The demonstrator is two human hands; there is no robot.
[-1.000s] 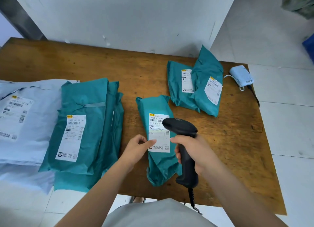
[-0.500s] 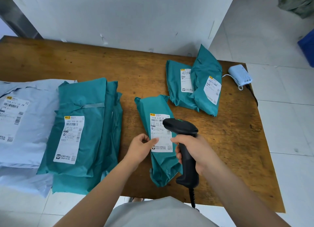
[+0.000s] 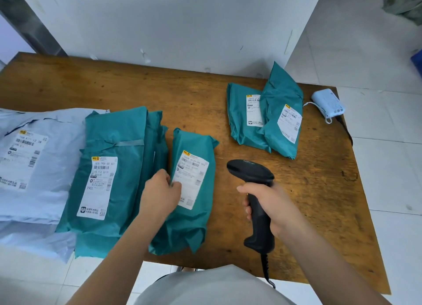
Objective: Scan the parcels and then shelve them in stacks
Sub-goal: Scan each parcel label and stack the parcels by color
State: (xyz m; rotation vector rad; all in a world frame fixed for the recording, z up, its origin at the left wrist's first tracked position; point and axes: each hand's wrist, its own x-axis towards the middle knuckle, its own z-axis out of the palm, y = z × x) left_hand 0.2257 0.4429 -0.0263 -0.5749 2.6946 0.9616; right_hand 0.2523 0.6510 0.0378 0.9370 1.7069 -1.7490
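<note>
Worn wooden table (image 3: 182,94) against a white wall, teal plastic mailer parcels all over it. The left hand (image 3: 161,194) is pinching the label edge of the middle teal parcel (image 3: 190,190), which is lying right beside the stack of teal mailers (image 3: 114,167). The right hand (image 3: 271,205) is wrapping tight around the black handheld barcode scanner (image 3: 253,190), which is sitting off to the parcel's right. Looks like scanned-and-sorting to me; next it probably needs sliding onto that stack.

The desk (image 3: 205,104) is worn, stained wood with a dull sheen. The teal parcels (image 3: 194,225) are crinkled, soft-sheened plastic film with white paper labels (image 3: 190,179); the scanner (image 3: 255,190) is matt black plastic.
</note>
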